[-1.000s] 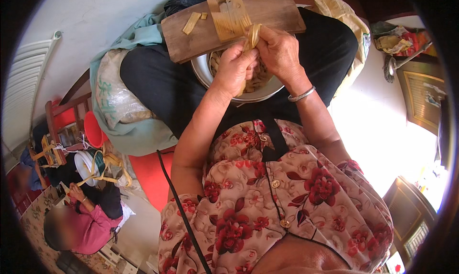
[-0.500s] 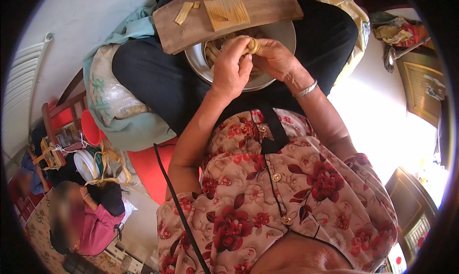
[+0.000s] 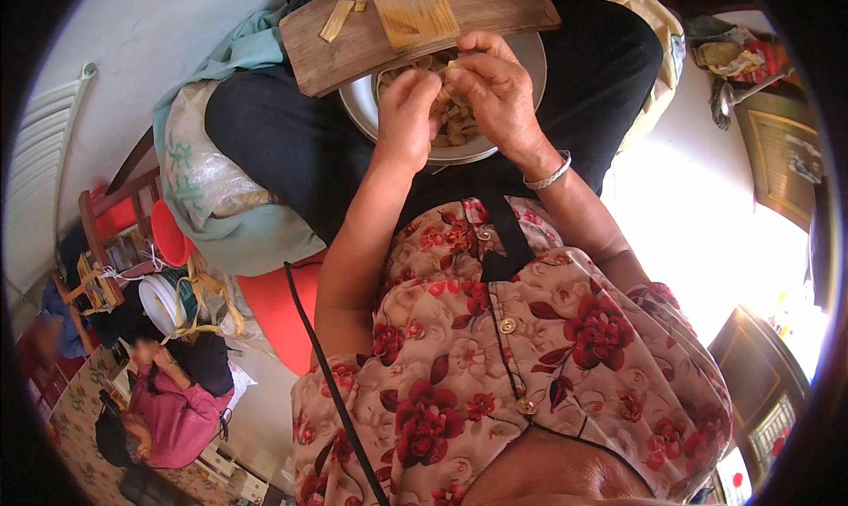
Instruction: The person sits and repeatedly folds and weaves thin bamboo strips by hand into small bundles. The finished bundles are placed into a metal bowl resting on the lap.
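Observation:
Both of my hands are close together above a light metal basin (image 3: 353,117) between my legs. My left hand (image 3: 409,117) is closed with the knuckles up; its fingertips meet the right ones, and most of what they pinch is hidden. In my right hand (image 3: 499,95), thumb and forefinger pinch a small pale yellow piece (image 3: 451,65), whose kind I cannot make out. Several tan, curled, strip-like pieces (image 3: 457,128) lie in the basin below. Across the basin's far side rests a brown wooden board (image 3: 331,55).
A yellowish wooden block (image 3: 411,11) with a slot sits on the board, beside a short flat strip (image 3: 337,20). A stuffed plastic sack (image 3: 212,166) is left of my leg. Another person in a pink top (image 3: 181,422) sits at lower left, near a red bucket (image 3: 170,234).
My hands have drawn slightly apart, and the right one has turned and risen. The rounded yellow piece between them now shows only as a small bit. The person at lower left has shifted.

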The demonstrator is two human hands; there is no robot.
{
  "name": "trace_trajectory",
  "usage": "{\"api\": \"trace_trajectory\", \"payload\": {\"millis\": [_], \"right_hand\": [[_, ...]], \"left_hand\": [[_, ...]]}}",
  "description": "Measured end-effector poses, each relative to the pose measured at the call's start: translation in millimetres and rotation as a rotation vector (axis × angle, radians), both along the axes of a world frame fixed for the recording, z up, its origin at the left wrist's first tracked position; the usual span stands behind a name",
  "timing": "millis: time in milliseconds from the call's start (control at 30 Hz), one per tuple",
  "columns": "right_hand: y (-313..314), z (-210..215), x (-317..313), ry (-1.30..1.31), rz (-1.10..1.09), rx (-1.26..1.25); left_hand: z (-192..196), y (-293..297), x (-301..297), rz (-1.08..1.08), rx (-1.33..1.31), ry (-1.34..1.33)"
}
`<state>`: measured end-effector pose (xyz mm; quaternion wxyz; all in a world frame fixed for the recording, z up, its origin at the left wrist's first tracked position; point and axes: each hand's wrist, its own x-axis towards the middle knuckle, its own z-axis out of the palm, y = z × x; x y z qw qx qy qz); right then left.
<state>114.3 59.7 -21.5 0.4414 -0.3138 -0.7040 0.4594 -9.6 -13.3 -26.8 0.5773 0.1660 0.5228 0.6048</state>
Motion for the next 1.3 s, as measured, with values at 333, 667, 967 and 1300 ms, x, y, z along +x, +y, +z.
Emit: {"api": "trace_trajectory", "payload": {"millis": [333,667,967,1300], "right_hand": [[46.7,1.6,33.9,0.035,0.281,-0.318],[76.8,44.9,15.3,-0.367,0.771,-0.492],[101.1,36.4,-2.1,-0.188,0.518,-0.503],[123.2,-6.5,-29.6,-0.351,0.229,-0.095]], "left_hand": [[11.8,-28.5,-15.0,-0.104,0.263,1.089],[24.4,11.7,-25.2,-0.31,0.361,0.596],[20.7,45.9,-79.1,-0.304,0.188,0.589],[1.5,85.3,-95.1,-0.188,0.154,0.743]]}}
